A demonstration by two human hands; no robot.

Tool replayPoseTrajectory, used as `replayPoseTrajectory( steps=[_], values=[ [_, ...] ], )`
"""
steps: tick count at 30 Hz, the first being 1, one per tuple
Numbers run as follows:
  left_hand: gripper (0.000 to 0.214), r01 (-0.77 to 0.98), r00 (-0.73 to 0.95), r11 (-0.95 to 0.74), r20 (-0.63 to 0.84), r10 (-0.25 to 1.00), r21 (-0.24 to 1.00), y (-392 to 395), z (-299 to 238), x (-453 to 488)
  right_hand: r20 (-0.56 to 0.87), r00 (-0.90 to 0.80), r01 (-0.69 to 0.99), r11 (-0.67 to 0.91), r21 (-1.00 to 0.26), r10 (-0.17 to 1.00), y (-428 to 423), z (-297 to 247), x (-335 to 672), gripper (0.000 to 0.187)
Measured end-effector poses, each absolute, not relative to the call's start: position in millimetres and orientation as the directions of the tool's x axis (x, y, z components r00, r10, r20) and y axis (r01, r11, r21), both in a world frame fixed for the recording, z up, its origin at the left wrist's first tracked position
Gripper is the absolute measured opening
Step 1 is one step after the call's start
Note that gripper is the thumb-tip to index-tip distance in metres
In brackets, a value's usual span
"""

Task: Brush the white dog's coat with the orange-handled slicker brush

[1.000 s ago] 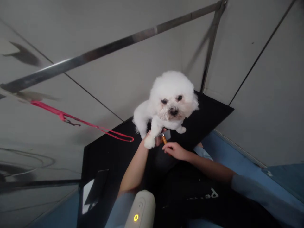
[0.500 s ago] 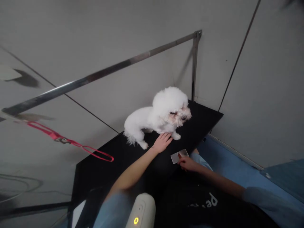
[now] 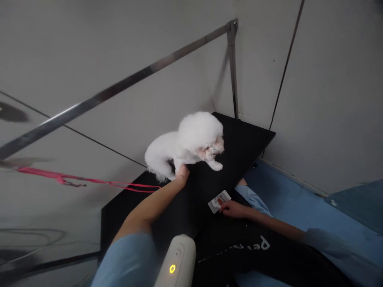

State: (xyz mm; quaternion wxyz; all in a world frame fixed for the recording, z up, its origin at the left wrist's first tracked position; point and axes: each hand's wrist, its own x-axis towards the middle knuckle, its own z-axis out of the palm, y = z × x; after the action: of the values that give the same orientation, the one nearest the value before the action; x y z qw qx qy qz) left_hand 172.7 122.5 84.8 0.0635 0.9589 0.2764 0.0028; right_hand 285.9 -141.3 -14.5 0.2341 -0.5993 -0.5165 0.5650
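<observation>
A fluffy white dog (image 3: 200, 129) is on the black grooming table (image 3: 239, 139), its head lowered to the right and one front paw stretched forward. My left hand (image 3: 182, 172) reaches in low against the dog's near side, around a leg or under the chest. Its fingers are hidden by fur, so its grip does not show. At the table's near edge, my right hand (image 3: 232, 209) is closed on the brown handle of a slicker brush (image 3: 214, 205). The brush's flat, pale rectangular head lies apart from the dog.
A metal grooming arm (image 3: 119, 87) spans above the table along the grey wall. From its left end hangs a pink leash loop (image 3: 98, 182), reaching near my left forearm. A white device with a yellow light (image 3: 176, 261) juts up at the bottom. Blue floor lies right.
My left hand has moved left from the dog's front paw to beneath its body. The dog's head has dipped. The brush has turned slightly in my right hand. The leash has swung.
</observation>
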Motion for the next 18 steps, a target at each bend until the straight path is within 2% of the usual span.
replayPoseTrajectory(
  steps=[2, 3, 5, 7, 9, 10, 12, 14, 16, 18],
  values=[
    [0.017, 0.380, 0.922, -0.925, -0.063, 0.381, -0.030, 106, 104, 167, -0.371, -0.240, 0.413, -0.251, -0.875, 0.897, -139, -10, 278, 0.035],
    [0.014, 0.291, 0.954, -0.953, -0.042, 0.296, -0.086, 99, 113, 166, -0.325, -0.288, 0.440, -0.177, -0.881, 0.901, -137, -6, 274, 0.036],
    [0.014, 0.211, 0.976, -0.972, 0.086, 0.202, -0.106, 89, 130, 165, -0.207, -0.397, 0.476, 0.008, -0.879, 0.894, -132, 6, 267, 0.037],
    [0.009, 0.254, 0.916, -0.967, 0.317, 0.245, 0.011, 86, 143, 161, -0.078, -0.461, 0.504, 0.188, -0.843, 0.884, -119, 25, 264, 0.038],
    [0.013, 0.326, 0.712, -0.912, 0.569, 0.411, 0.249, 85, 153, 154, 0.039, -0.452, 0.531, 0.305, -0.791, 0.891, -99, 50, 268, 0.038],
    [0.020, 0.328, 0.584, -0.864, 0.637, 0.504, 0.383, 84, 157, 150, 0.099, -0.412, 0.549, 0.333, -0.766, 0.906, -85, 63, 271, 0.037],
    [0.034, 0.275, 0.430, -0.751, 0.622, 0.655, 0.601, 81, 167, 139, 0.213, -0.290, 0.582, 0.348, -0.734, 0.933, -58, 87, 280, 0.037],
    [0.052, 0.214, 0.432, -0.637, 0.513, 0.742, 0.741, 77, 182, 126, 0.278, -0.126, 0.620, 0.294, -0.727, 0.952, -36, 102, 288, 0.037],
    [0.066, 0.179, 0.435, -0.560, 0.445, 0.782, 0.809, 76, 198, 114, 0.231, -0.006, 0.637, 0.182, -0.749, 0.973, -24, 106, 293, 0.034],
    [0.069, 0.208, 0.435, -0.562, 0.438, 0.786, 0.801, 78, 209, 104, 0.175, 0.028, 0.636, 0.117, -0.763, 0.984, -22, 103, 295, 0.032]
  ],
)
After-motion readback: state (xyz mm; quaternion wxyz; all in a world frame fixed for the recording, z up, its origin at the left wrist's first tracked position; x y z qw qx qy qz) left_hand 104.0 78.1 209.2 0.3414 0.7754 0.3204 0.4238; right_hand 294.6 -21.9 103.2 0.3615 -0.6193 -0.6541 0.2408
